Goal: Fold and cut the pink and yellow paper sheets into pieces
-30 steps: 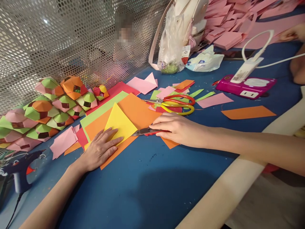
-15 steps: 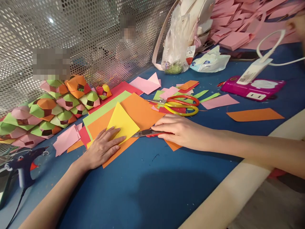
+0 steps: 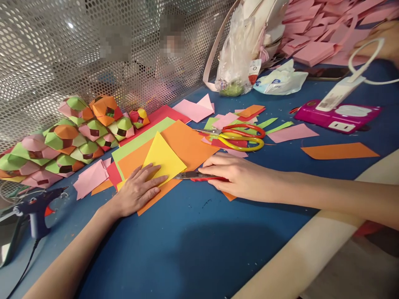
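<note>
My left hand (image 3: 139, 192) lies flat on a yellow sheet of paper (image 3: 165, 155), its fingers stretched out. Under that sheet is orange paper (image 3: 190, 141), with light green paper (image 3: 120, 154) behind. Closed over a red-handled tool with a pointed metal end, my right hand (image 3: 229, 172) rests near the table surface. The red-handled tool (image 3: 187, 175) points left, its tip by the yellow sheet's lower right edge. Fingers cover much of it, so I cannot tell whether it is a knife or scissors. Scissors with red and yellow handles (image 3: 246, 143) lie behind on paper scraps.
Folded paper shapes (image 3: 65, 139) stand along the perforated metal panel (image 3: 134, 79). A glue gun (image 3: 39, 211) is at left. To the right are a purple power strip (image 3: 339, 116) and orange paper (image 3: 339, 150). Another person's hand (image 3: 378, 41) is at the far upper right.
The view has shifted slightly, and things appear a little further right. Both hands keep nearly the same place on the paper and tool. The other person's hand shows more at upper right.
</note>
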### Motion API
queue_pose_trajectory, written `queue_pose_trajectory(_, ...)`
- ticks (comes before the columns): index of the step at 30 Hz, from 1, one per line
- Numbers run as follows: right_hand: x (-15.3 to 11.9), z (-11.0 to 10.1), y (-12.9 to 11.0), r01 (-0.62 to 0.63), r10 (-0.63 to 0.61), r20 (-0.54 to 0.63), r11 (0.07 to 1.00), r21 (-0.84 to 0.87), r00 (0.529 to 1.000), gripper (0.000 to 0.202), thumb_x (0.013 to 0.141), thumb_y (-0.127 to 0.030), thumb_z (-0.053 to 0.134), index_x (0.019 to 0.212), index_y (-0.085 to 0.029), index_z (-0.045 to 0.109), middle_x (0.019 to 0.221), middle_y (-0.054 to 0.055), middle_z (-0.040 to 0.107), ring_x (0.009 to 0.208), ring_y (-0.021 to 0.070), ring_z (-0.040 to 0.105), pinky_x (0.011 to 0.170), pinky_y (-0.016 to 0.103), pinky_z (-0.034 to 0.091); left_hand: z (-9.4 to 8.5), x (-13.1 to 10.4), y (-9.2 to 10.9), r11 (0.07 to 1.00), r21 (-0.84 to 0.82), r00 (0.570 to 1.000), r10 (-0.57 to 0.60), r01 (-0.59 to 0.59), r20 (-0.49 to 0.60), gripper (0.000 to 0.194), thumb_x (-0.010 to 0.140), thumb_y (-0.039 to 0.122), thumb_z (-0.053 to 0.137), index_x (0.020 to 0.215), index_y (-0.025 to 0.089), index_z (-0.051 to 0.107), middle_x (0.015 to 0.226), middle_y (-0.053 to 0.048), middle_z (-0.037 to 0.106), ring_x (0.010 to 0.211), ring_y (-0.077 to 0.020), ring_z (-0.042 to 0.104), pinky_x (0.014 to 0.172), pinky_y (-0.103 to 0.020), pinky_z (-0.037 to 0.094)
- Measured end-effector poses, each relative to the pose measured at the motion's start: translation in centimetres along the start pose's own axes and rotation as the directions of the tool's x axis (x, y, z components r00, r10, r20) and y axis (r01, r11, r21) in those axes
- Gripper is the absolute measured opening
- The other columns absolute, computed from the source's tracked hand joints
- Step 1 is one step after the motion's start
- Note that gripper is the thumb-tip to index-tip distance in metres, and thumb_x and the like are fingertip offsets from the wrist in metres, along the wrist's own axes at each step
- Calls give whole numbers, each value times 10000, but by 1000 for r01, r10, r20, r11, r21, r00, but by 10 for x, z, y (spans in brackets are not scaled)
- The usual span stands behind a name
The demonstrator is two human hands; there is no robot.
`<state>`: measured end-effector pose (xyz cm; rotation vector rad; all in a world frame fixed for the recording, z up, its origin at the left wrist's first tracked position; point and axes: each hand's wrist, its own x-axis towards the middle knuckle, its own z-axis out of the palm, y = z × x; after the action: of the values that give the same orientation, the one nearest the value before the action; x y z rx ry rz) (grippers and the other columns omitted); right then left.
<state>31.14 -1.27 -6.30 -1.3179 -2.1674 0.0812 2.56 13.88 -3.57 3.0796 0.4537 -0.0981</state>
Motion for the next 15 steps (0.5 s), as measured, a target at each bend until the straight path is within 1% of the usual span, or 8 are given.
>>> queue_pose_trajectory(6,2,1,-3,0,0,23,1000,-12,1000,265,912,-131,481,1065,-178,692,1001,95,652,899,200,630,797,339,522,-1,0,1,1000,-21,1000,4,-5,-14,452,1014,425,277,1412,307,457,1526,-64,349,1418,-290,286,1157,-543,227)
queue_pose_trajectory(8,2,2,-3,10,-10,18,1000,-19,1000,264,912,-137,484,1067,-184,692,1014,97,652,903,200,631,802,341,523,-1,0,1,1000,-29,1000,5,-5,-19,453,1013,432,271,1409,319,459,1524,-58,353,1419,-286,285,1158,-539,231)
queue_pose_trajectory(11,2,3,-4,20,-20,18,999,-35,1000,257,909,-129,489,1055,-183,693,992,94,652,880,194,630,785,333,522,0,0,1,999,-34,1000,4,-5,-21,447,1013,434,272,1415,344,445,1524,-39,353,1421,-275,284,1166,-529,222)
queue_pose_trajectory(15,3,3,-5,33,-32,46,999,-34,998,237,910,-126,495,1038,-167,690,972,95,646,863,197,622,773,339,519,0,0,1,999,-38,1000,-6,5,-17,443,1013,422,286,1418,334,443,1530,-40,342,1419,-283,287,1169,-531,211)
